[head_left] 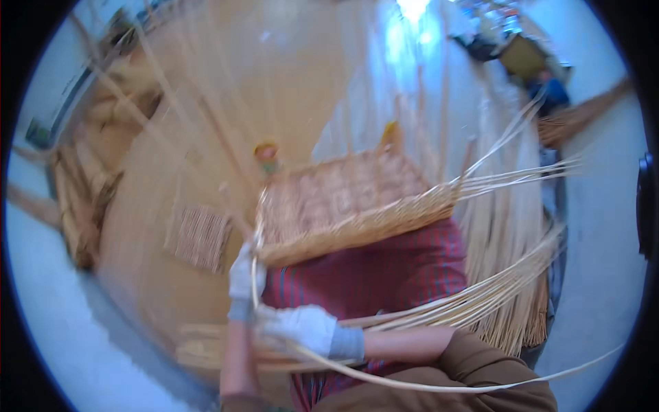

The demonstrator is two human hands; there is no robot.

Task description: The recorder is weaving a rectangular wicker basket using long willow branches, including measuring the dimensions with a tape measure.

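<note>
A half-woven rectangular wicker basket [343, 223] rests tilted over a red-striped cloth [367, 264] on my lap, with long upright stakes rising from its rim. My left hand [244, 278], in a white glove, is closed at the basket's near left corner; its fingers are partly hidden and blurred. Just below it, my right hand [302, 328], also gloved, is closed on a long pale wicker strand [439, 388]. That strand bends down from the corner, passes the right hand and sweeps off to the right.
Many loose wicker strands [473, 302] lie to the right, with more rods sticking out from the basket's right corner. A small woven panel [200, 237] lies on the floor at left. Brown bundles [86, 185] stand along the left edge. Assorted items [522, 55] are piled far right.
</note>
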